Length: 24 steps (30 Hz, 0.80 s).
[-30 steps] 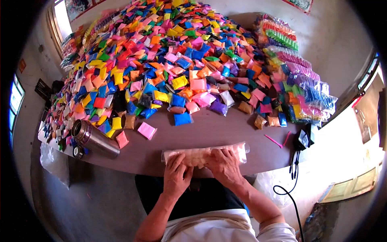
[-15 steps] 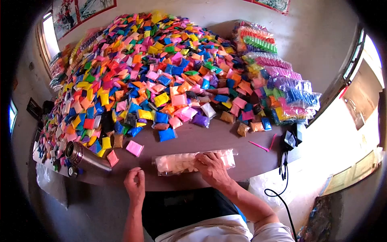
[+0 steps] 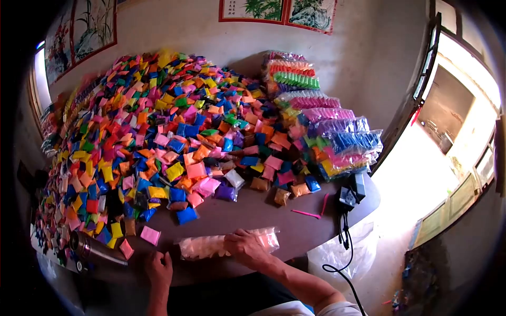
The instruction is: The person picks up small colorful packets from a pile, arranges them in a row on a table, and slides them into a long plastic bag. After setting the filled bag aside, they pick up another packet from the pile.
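A long clear plastic bag of pale peach packets [image 3: 203,247] lies along the front of the table. My right hand [image 3: 246,248] is on the bag right of its middle, its bent fingers gripping the top and hiding part of the packets. To the left of the bag, apart from it, my left hand [image 3: 159,268] is curled into a loose fist at the table's edge, with nothing visible in it. Nearest to that hand are a pink packet [image 3: 151,236] and a salmon-coloured packet [image 3: 126,249].
A huge heap of small coloured packets [image 3: 174,142] covers the back and left. Filled clear bags [image 3: 337,126] are stacked at the right. A steel flask [image 3: 97,250] lies front left. Pink strips [image 3: 311,213] and a black device with a cable [image 3: 348,197] sit at the right.
My view has tilted up and turned right, so the scene sits lower and further left. Both hands keep nearly the same pose, the right one still on the bag.
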Available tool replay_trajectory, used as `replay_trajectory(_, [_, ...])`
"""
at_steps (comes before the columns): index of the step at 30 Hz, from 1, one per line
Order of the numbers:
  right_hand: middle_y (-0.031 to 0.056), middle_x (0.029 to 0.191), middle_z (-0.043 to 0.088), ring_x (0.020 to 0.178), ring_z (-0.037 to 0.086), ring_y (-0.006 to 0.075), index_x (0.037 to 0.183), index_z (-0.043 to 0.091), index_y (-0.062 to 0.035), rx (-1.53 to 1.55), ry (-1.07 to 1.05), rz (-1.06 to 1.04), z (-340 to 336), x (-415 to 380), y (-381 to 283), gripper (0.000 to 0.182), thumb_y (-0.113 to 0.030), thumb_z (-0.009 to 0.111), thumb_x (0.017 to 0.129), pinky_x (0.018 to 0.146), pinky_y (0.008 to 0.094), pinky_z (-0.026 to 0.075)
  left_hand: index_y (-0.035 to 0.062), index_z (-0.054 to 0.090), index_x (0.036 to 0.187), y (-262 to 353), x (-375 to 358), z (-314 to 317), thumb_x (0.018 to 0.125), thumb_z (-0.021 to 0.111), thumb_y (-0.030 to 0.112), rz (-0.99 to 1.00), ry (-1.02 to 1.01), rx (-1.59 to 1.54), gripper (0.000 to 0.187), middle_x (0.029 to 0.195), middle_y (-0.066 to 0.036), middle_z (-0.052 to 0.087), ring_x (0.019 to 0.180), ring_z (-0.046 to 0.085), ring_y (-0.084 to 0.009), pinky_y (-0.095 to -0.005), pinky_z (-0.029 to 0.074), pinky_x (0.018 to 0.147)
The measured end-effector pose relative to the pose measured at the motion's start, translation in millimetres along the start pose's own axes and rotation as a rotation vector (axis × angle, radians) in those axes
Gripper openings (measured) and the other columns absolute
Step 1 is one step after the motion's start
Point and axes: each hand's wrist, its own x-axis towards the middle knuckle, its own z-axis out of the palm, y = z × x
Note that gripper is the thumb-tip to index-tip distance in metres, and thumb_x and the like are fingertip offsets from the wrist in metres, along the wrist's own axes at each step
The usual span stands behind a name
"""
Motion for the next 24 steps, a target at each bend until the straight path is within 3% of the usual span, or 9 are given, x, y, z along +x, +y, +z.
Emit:
replay_trajectory(4, [0.0095, 0.084, 0.063, 0.081, 0.062, 0.0311, 0.081, 0.062, -0.0047, 0.173, 0.069, 0.046, 1.5, 14.7, 7.7, 0.009, -0.01, 0.065, 0.074, 0.075, 0.0434, 0.049, 0.003, 0.049, 0.07, 12.1, -0.4, -4.0, 0.082, 0.067, 0.011, 0.051, -0.015, 0.102, 0.023, 0.073, -0.015, 0.051, 0.069, 0.054, -0.0359, -0.0447, 0.043, 0.059])
replay_trajectory(8, [0.0105, 0.069, 0.059, 0.067, 0.063, 0.0272, 0.075, 0.061, -0.0041, 0.28, 0.221, 0.096, -25.2, 41.6, 10.4, 0.012, -0.013, 0.067, 0.079, 0.068, 0.0412, 0.05, 0.0035, 0.048, 0.068, 25.2, 3.2, -11.7, 0.082, 0.066, 0.011, 0.068, -0.028, 0.155, 0.025, 0.073, -0.015, 0.05, 0.069, 0.054, -0.0362, -0.0457, 0.043, 0.059])
replay_trajectory(10, [0.0023, 0.068, 0.058, 0.066, 0.059, 0.0144, 0.082, 0.062, -0.0036, 0.564, 0.149, 0.315, -34.2, 57.5, 21.3, 0.02, -0.022, 0.067, 0.088, 0.062, 0.0303, 0.049, 0.0036, 0.046, 0.068, 29.3, 3.3, -12.6, 0.082, 0.065, 0.011, -0.009, -0.079, 0.128, 0.025, 0.074, -0.015, 0.049, 0.069, 0.054, -0.0363, -0.0466, 0.042, 0.058])
replay_trajectory(12, [-0.0024, 0.062, 0.054, 0.056, 0.053, 0.0068, 0.078, 0.062, -0.0048, 1.124, 0.292, 0.58, -53.1, 78.5, 25.7, 0.029, -0.03, 0.065, 0.092, 0.049, 0.0249, 0.043, 0.0037, 0.046, 0.068, 23.9, 2.1, -8.7, 0.083, 0.064, 0.011, -0.012, -0.094, 0.133, 0.024, 0.074, -0.015, 0.049, 0.069, 0.054, -0.0365, -0.0468, 0.042, 0.058])
replay_trajectory(16, [-0.0045, 0.057, 0.047, 0.044, 0.043, 0.0057, 0.077, 0.06, -0.0095, 1.392, 0.595, 0.704, -69.4, 124.0, 83.0, 0.024, -0.027, 0.064, 0.093, 0.037, 0.0229, 0.03, 0.0037, 0.045, 0.07, 10.3, -0.8, -2.0, 0.084, 0.062, 0.011, -0.002, -0.123, 0.145, 0.023, 0.075, -0.016, 0.048, 0.072, 0.053, -0.0374, -0.0474, 0.041, 0.061])
replay_trajectory(18, [-0.0019, 0.062, 0.054, 0.049, 0.046, 0.0082, 0.081, 0.064, -0.0052, 1.368, 0.755, 0.717, -74.7, 145.3, 119.7, 0.021, -0.023, 0.063, 0.092, 0.043, 0.0257, 0.035, 0.0035, 0.045, 0.07, 5.2, -1.9, 0.3, 0.084, 0.062, 0.01, 0.01, -0.127, 0.137, 0.023, 0.075, -0.016, 0.048, 0.072, 0.053, -0.0377, -0.0475, 0.041, 0.061])
replay_trajectory(20, [-0.0002, 0.061, 0.054, 0.045, 0.045, 0.0102, 0.08, 0.064, -0.0057, 1.447, 0.836, 0.72, -83.5, 165.0, 160.3, 0.018, -0.02, 0.064, 0.09, 0.04, 0.0267, 0.033, 0.0034, 0.045, 0.07, 3.0, -3.1, 1.6, 0.083, 0.061, 0.01, 0.019, -0.132, 0.129, 0.023, 0.076, -0.017, 0.047, 0.073, 0.052, -0.0381, -0.0476, 0.041, 0.062])
replay_trajectory(22, [0.0016, 0.058, 0.052, 0.042, 0.043, 0.0127, 0.076, 0.061, -0.0062, 1.572, 0.853, 0.582, -103.4, 176.9, 186.4, 0.018, -0.018, 0.063, 0.089, 0.038, 0.0276, 0.03, 0.0032, 0.045, 0.07, 4.4, -1.7, 0.0, 0.083, 0.061, 0.009, -0.038, -0.164, 0.074, 0.021, 0.075, -0.017, 0.047, 0.072, 0.051, -0.0387, -0.0477, 0.04, 0.061])
replay_trajectory(24, [0.003, 0.055, 0.049, 0.039, 0.041, 0.0152, 0.071, 0.057, -0.0075, 1.416, 1.124, 0.758, -127.7, 203.9, 205.0, 0.021, -0.018, 0.062, 0.089, 0.036, 0.0296, 0.028, 0.0033, 0.046, 0.069, 11.7, 0.4, -2.8, 0.082, 0.061, 0.009, -0.049, -0.168, 0.101, 0.021, 0.075, -0.017, 0.047, 0.072, 0.051, -0.0387, -0.0473, 0.041, 0.061])
